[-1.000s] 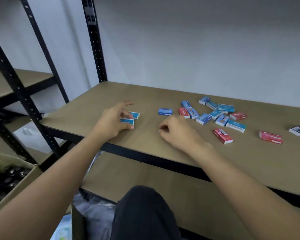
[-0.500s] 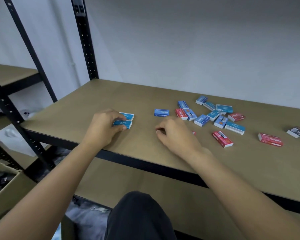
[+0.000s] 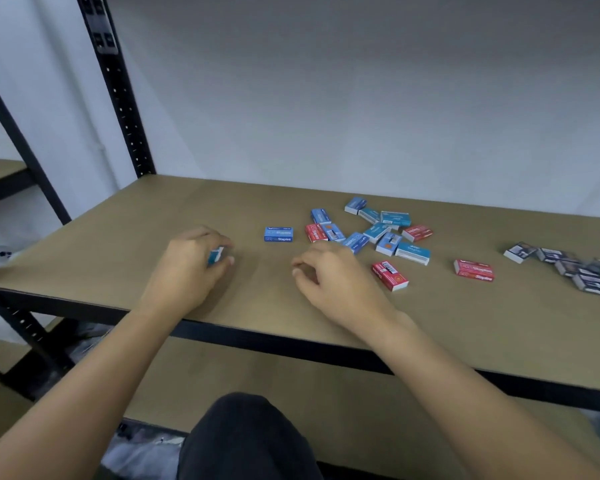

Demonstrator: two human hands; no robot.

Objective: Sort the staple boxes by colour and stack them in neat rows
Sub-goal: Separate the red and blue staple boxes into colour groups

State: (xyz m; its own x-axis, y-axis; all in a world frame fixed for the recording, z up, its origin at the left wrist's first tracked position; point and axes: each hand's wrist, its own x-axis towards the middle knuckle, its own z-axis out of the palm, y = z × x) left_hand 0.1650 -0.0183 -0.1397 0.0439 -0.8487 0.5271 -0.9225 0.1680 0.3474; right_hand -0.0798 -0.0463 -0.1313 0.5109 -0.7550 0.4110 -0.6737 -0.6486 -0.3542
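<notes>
- Left hand [image 3: 187, 268] rests near the bench's [image 3: 136, 233] front-left corner, fingers curled round blue staple boxes [image 3: 216, 255];
- Right hand [image 3: 333, 277] rests beside it near the front edge, fingers loosely curled, holding nothing visible;
- Mixed blue and red boxes [image 3: 378, 233] lie scattered mid-bench; dark boxes [image 3: 568, 265] lie by the right edge.

You're in a storeroom: perforated black steel uprights [image 3: 117, 91] carry a bare brown board shelf [image 3: 187, 209], a second rack [image 3: 0, 169] stands at your left against a plain white wall [image 3: 361, 98], and small staple boxes [image 3: 381, 233] lie loose on the shelf
</notes>
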